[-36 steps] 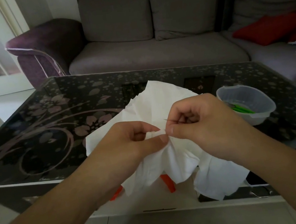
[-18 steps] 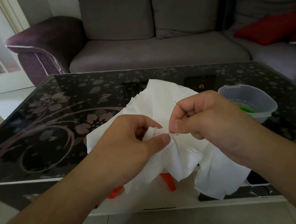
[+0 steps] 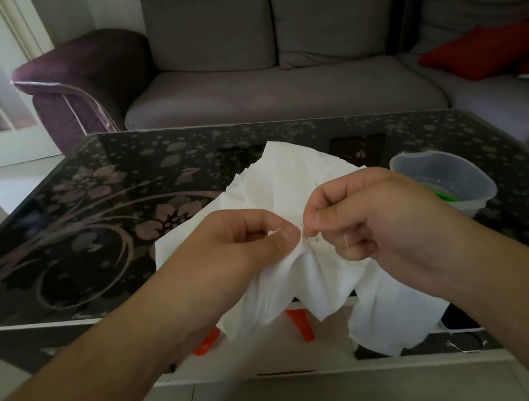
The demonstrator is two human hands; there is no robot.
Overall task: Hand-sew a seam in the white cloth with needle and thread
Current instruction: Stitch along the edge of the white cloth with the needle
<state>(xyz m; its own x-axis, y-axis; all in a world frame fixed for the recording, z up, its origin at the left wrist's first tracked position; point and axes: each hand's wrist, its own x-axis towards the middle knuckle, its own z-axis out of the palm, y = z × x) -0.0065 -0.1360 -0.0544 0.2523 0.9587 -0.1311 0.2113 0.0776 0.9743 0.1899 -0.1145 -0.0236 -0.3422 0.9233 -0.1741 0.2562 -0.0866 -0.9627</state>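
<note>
Needle (image 3: 317,186) stands nearly upright, pinched in the right hand (image 3: 372,214), its lower end hidden at the cloth (image 3: 290,175) fold that the left hand (image 3: 245,238) grips just beside it, above the near table (image 3: 84,211) edge.

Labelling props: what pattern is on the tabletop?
Head view: the tabletop is glossy black glass printed with pale pinkish flowers, curling stems and scattered dots.
</note>
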